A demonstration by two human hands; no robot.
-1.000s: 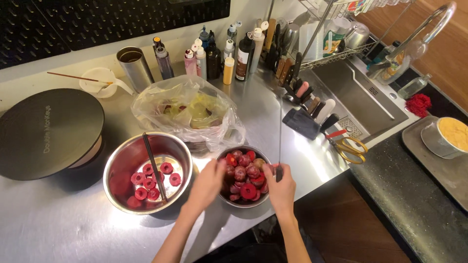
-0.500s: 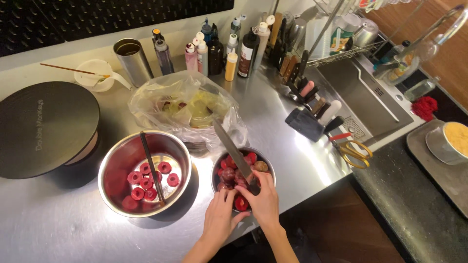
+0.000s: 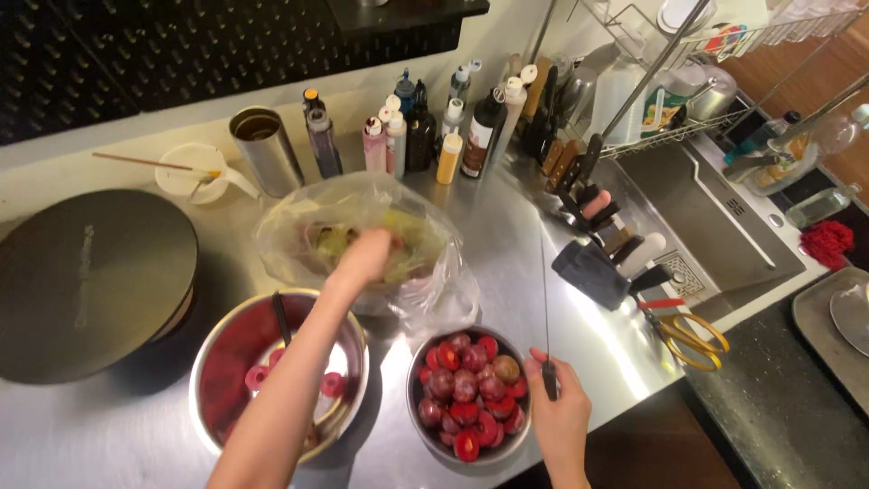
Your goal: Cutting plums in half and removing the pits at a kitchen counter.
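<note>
Left hand (image 3: 364, 256) extended forward into clear plastic bag (image 3: 362, 237), fingers curled, contents of grasp not discernible. Right hand (image 3: 559, 409) closed on knife (image 3: 545, 308), blade upright, long axis pointing away. Bowl of red fruit (image 3: 466, 395) touching right hand, near side of left

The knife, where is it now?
The knife stands edge-up in the right hand, right of the bowl of red fruit, left of the scissors.

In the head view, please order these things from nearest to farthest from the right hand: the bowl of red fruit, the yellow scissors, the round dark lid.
From the right hand:
1. Bowl of red fruit, just to its left.
2. Yellow scissors, to its right near the counter edge.
3. Round dark lid, far left.
</note>
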